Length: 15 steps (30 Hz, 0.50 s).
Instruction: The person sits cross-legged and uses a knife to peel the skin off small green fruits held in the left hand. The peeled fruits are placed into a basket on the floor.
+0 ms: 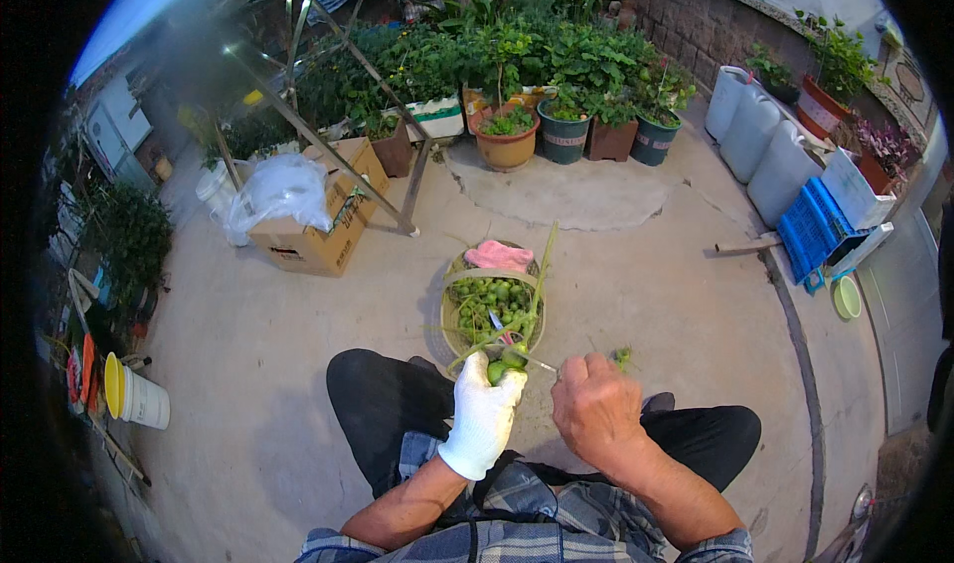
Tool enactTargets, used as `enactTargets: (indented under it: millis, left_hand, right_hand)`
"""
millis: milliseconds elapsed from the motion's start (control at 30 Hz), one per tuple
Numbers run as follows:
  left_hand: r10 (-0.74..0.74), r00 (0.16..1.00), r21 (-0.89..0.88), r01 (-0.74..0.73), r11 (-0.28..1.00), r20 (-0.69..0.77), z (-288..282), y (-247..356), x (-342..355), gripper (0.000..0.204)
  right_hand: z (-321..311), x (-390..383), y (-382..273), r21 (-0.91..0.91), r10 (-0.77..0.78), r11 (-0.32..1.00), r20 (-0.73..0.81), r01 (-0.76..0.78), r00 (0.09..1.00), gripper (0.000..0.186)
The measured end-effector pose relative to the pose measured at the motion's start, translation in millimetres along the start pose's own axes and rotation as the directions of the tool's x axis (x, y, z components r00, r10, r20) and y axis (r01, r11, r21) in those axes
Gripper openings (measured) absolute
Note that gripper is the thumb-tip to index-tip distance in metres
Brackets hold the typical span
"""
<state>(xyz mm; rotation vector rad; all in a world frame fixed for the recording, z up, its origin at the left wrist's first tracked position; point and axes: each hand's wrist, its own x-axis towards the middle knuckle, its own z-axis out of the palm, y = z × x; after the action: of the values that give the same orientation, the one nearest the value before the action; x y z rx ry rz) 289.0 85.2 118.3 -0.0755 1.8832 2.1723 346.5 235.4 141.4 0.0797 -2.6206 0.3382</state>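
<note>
My left hand [482, 419], in a white knit glove, is closed round some round green fruits [505, 366] with a stem among them. My bare right hand [598, 404] is closed on a thin metal tool [538, 362] that points left toward the fruits; its handle is hidden in my fingers, so its exact kind does not show. Just beyond both hands stands a woven basket [449, 317] with an arched handle, holding many small green fruits [492, 297], a pink cloth or glove [499, 256] and long green stalks [545, 270]. A small green piece [622, 357] lies on the ground right of the basket.
My bent legs flank the work spot. A cardboard box [303, 247] with clear plastic stands ahead left, under a metal frame [410, 185]. Potted plants [505, 146] line the back. White jugs [750, 136] and a blue crate [817, 227] are at right, a white bucket [149, 402] at left.
</note>
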Motion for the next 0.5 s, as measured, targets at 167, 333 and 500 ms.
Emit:
enactTargets:
  millis: [167, 333, 500]
  left_hand:
    - [0.107, 0.993, 0.065, -0.105, 0.992, -0.041, 1.8, -4.1, 1.4, 0.018]
    - [0.182, 0.983, 0.247, -0.169, 0.954, -0.034, 1.4, -6.8, -0.1, 0.02]
    - [-0.194, 0.97, -0.157, 0.216, 0.964, 0.146, -6.3, 12.0, -4.2, 0.027]
  right_hand:
    - [-0.2, -2.1, -5.4, 0.041, -0.049, 0.998, 0.074, 0.046, 0.996, 0.014]
    - [-1.7, -2.3, -3.2, 0.085, 0.008, 0.996, 0.025, -0.011, 1.0, 0.016]
    - [-2.9, -0.5, -3.1, 0.151, -0.047, 0.988, 0.083, 0.034, 0.995, 0.016]
